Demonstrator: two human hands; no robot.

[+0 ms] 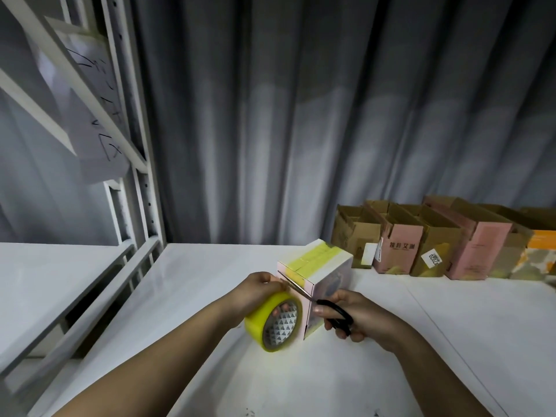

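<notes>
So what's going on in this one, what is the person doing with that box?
A person is taping up a small box on a white table. The left hand grips a roll of yellow tape beside the box, and a yellow strip already runs over the box's top. The right hand holds scissors, with the blades at the tape between roll and box, seemingly about to cut it. Open cardboard boxes stand in a row at the back right.
</notes>
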